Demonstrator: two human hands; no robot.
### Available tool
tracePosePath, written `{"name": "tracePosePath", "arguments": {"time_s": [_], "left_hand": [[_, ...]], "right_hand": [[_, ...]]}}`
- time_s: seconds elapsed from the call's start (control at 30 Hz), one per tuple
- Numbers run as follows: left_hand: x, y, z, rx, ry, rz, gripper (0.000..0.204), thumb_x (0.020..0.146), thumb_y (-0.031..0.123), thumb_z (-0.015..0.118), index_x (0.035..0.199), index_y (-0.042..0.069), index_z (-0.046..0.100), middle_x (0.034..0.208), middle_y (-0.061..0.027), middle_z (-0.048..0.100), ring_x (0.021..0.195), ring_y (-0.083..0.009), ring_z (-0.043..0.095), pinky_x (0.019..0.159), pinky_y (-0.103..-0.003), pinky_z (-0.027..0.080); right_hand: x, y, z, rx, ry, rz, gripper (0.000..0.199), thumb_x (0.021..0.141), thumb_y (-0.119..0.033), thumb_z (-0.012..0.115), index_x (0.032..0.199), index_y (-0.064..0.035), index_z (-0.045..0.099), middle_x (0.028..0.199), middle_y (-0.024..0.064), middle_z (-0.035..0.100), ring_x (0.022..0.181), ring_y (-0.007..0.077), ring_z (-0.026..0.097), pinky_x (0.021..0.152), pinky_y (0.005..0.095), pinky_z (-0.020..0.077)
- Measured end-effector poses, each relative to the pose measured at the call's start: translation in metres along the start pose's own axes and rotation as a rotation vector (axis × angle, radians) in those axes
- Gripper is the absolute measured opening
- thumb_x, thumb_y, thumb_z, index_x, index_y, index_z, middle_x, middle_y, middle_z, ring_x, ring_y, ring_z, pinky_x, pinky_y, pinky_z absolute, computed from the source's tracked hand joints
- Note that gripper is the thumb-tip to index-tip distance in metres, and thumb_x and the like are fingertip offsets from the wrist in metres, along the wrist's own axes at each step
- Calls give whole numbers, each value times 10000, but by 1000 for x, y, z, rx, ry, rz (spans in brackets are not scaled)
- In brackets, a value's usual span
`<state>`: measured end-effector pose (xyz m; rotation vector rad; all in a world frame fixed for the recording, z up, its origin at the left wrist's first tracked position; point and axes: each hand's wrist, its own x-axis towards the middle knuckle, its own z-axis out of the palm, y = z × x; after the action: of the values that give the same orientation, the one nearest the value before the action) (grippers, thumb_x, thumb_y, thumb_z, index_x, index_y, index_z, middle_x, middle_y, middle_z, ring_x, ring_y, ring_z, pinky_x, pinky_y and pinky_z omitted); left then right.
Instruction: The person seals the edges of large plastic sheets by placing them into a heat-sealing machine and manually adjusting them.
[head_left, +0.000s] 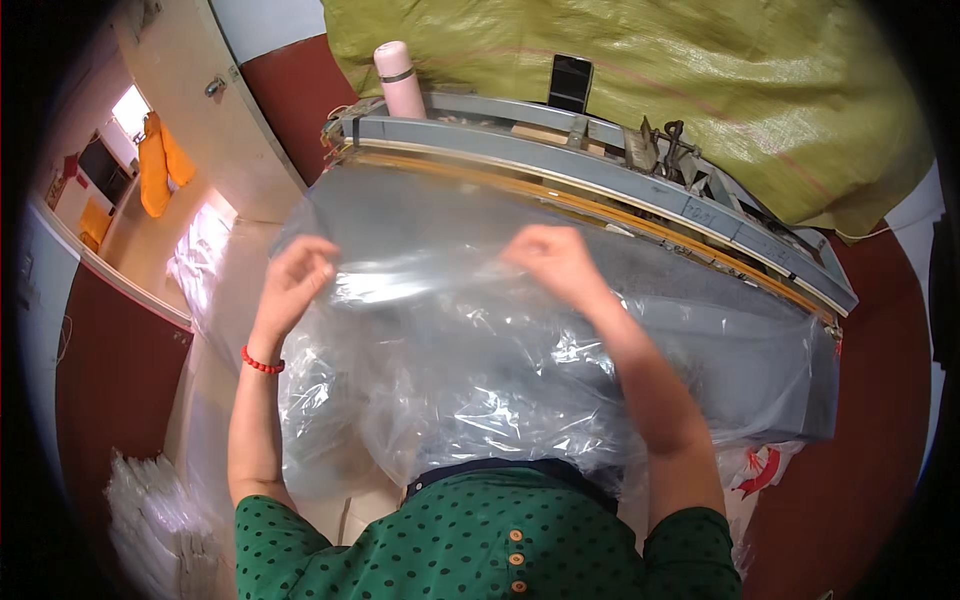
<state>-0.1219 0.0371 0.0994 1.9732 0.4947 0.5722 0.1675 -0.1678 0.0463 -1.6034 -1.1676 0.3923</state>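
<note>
A large clear plastic bag is spread over the grey bed of a sealing machine in front of me. My left hand pinches the bag's top edge on the left side; a red bead bracelet sits on that wrist. My right hand grips the same edge farther right, near the machine's long yellow sealing bar. The bag's lower part bunches in crinkled folds against my green dotted shirt.
A pink bottle and a black phone stand behind the machine against a big yellow-green woven sack. A stack of clear bags lies at lower left. Orange cloth hangs beyond a doorway at upper left.
</note>
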Motion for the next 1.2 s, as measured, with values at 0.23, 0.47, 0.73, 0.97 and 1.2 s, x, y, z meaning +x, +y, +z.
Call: {"name": "tracePosePath", "arguments": {"time_s": [0.23, 0.47, 0.73, 0.97, 1.2], "left_hand": [[-41, -59, -10, 346, -745, -271, 128, 874, 155, 612, 882, 34, 654, 765, 18, 607, 715, -78, 544, 651, -227, 455], [20, -119, -125, 412, -324, -433, 235, 706, -140, 538, 855, 10, 640, 815, -55, 635, 741, -166, 621, 590, -293, 532], [167, -79, -99, 734, 863, 318, 223, 867, 114, 568, 1049, -15, 569, 978, -109, 611, 874, -183, 574, 814, -295, 454], [172, -212, -14, 902, 160, 21, 521, 910, 325, 537, 1300, -13, 461, 1351, -198, 442, 1286, -295, 378, 1072, -364, 276], [195, -228, -53, 1083, 301, -125, 469, 950, 362, 440, 1212, -14, 544, 1254, -194, 530, 1179, -307, 482, 1009, -375, 344]], "right_hand": [[-148, 116, -231, -547, 828, 348, 216, 796, -218, 664, 774, -3, 665, 722, 84, 642, 668, 138, 556, 646, 293, 442], [-434, 115, -433, -1123, 1268, 775, 319, 829, -347, 618, 937, -57, 691, 885, 151, 678, 799, 267, 639, 731, 371, 480], [-485, 88, -453, -1092, 1452, 975, 470, 786, -501, 592, 920, -62, 693, 904, 148, 673, 814, 299, 630, 741, 404, 468], [-426, 124, -446, -1083, 1280, 1176, 362, 737, -415, 588, 896, -108, 696, 921, 163, 665, 878, 352, 635, 747, 429, 493], [-398, 131, -441, -1325, 1243, 1375, 269, 846, -349, 567, 978, -123, 627, 959, 137, 662, 934, 348, 624, 782, 462, 496]]}}
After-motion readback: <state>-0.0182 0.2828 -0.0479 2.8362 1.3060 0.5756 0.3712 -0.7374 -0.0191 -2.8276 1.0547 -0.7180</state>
